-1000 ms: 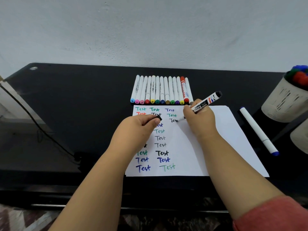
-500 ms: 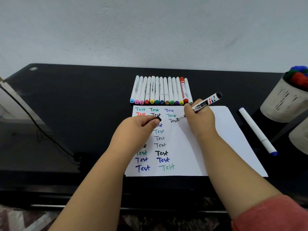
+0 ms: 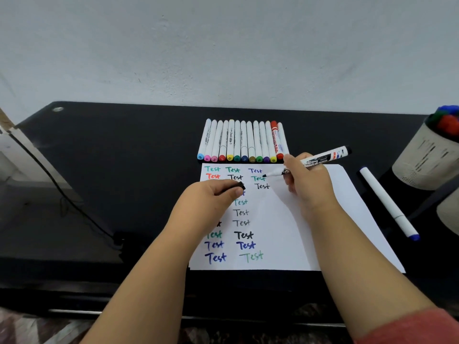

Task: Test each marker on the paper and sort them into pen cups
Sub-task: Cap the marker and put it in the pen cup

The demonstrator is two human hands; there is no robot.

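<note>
Over the paper (image 3: 310,219), right hand (image 3: 306,184) gripping an uncapped black marker (image 3: 320,160), left hand (image 3: 211,202) pinching its cap (image 3: 239,186)

Both forearms reach from the near edge toward the far side. The left hand (image 3: 211,197) is curled, fingertips in a pinching grip. The right hand (image 3: 306,183) sits farther right, fingers curled in a writing grip, wrist bent slightly left.

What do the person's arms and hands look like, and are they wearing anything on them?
Both forearms are bare, with no watch, ring or glove showing on the left hand or the right hand. Only the right arm shows clothing: a reddish-pink sleeve at the bottom corner.
</note>
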